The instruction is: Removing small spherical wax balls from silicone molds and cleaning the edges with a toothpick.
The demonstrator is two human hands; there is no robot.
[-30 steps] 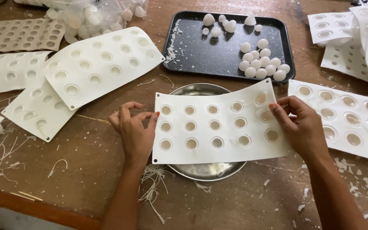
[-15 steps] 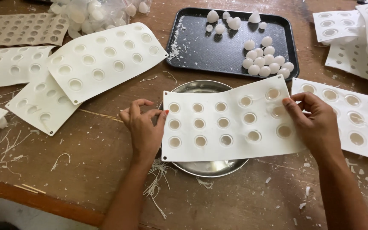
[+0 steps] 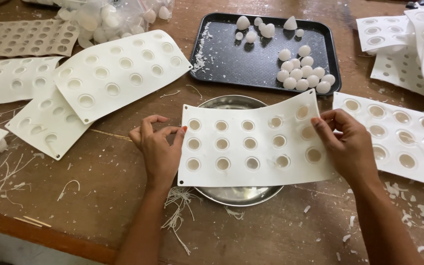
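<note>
1. Object in hand: a white, flexible rectangular mould sheet with three rows of round cavities (image 3: 253, 142). It is held flat above a round metal bowl (image 3: 236, 194) on the brown wooden worktop (image 3: 99, 206).
2. Left hand (image 3: 158, 147): fingers lie against the sheet's left short edge, with fingertips on its upper face near the corner cavity. The grip is narrow and reads as a light pinch on the sheet.
3. Right hand (image 3: 347, 145): thumb on top, fingers behind the right short edge. The grip is closed on the sheet.
4. Handling judgement: the sheet bows upward at its right end, so it is likely soft, rubbery and light, not fragile. Opposite short edges are the sensible holds; a one-sided hold would let it droop.
5. Position: the sheet spans the space between both grips and covers most of the bowl.
6. Nearby: a black rectangular tray (image 3: 222, 54) carrying small white moulded balls (image 3: 303, 73); more white cavity sheets (image 3: 119, 73) lie to the left and right.
</note>
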